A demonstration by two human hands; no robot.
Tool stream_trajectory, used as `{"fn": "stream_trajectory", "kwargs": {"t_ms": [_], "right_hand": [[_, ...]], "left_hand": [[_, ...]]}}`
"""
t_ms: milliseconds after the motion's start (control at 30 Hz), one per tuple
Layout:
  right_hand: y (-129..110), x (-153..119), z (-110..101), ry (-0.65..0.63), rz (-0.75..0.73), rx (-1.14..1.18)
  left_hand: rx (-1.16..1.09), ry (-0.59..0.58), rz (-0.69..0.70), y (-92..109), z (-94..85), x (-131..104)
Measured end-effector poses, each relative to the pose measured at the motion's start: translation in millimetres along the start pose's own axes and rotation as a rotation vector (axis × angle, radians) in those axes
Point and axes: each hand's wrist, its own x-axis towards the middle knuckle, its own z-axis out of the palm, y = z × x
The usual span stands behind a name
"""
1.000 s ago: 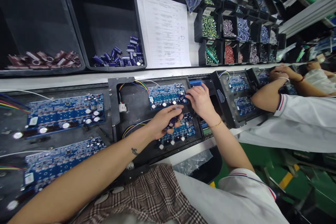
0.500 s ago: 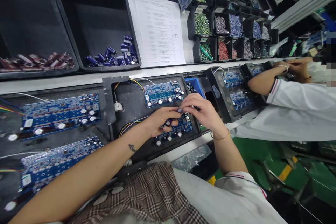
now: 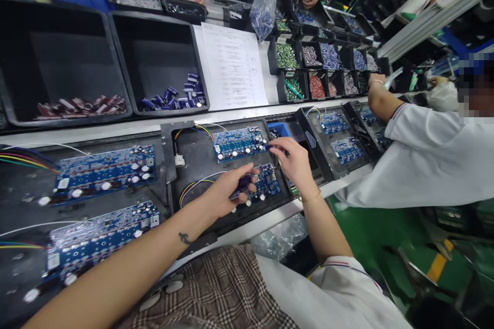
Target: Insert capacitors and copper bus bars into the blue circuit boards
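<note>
R hand (image 3: 287, 157) pinching a purple cap (image 3: 267, 147) at upper PCB's (image 3: 235, 145) R end, contact w/ PCB unclear; L hand (image 3: 226, 193) curled round extra caps (image 3: 242, 185), below PCB, over lower PCB (image 3: 270, 180). Vs 0.5s ago: hands split, R now up by PCB, so prob. placement stage. Edges: blue bin (image 3: 283, 129) close R of PCB, tight; bare tray (image 3: 195, 157) L of PCB, roomier.

Low to the right of the right hand (image 3: 291, 159), the floor (image 3: 349, 221) was green with a yellow stripe (image 3: 439, 263). Beyond that hand ran a white ledge (image 3: 239, 115); farther off rightward, a pale beam (image 3: 424, 15) slanted up.
</note>
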Motion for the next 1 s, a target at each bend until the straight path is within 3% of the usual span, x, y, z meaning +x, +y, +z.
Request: {"fn": "stream_trajectory", "kwargs": {"t_ms": [100, 167, 233, 333, 400, 567, 733, 867, 1000], "right_hand": [[24.8, 6.9, 6.7, -0.039, -0.027, -0.212], [34.0, 7.8, 11.4, -0.054, -0.036, -0.335], [36.6, 7.7, 14.6, -0.039, -0.035, -0.4], [35.4, 9.7, 15.8, -0.043, -0.037, -0.407], [35.6, 12.8, 14.8, -0.057, -0.033, -0.394], [38.1, 17.8, 12.1, -0.078, -0.026, -0.309], [29.7, 15.5, 20.0, -0.042, -0.024, -0.258], [12.4, 13.9, 40.9, -0.031, -0.047, -0.223], [-14.8, 12.1, 71.4, -0.037, -0.094, -0.172]], "left_hand": [[0.085, 0.028, 0.004, -9.2, -13.9, -20.3], [0.285, 0.051, 0.075, -17.7, -28.8, -32.8], [0.644, 0.135, 0.252, -26.4, -45.6, -40.9], [1.194, 0.299, 0.663, -37.6, -66.0, -43.9], [1.442, 0.347, 0.784, -42.8, -71.8, -42.3], [1.912, 0.433, 0.485, -47.2, -65.1, -39.5], [2.049, 0.455, 0.336, -44.8, -67.3, -49.0], [2.019, 0.451, 0.286, -40.3, -89.6, -69.4], [1.895, 0.427, 0.379, -38.1, -133.0, -95.8]]}}
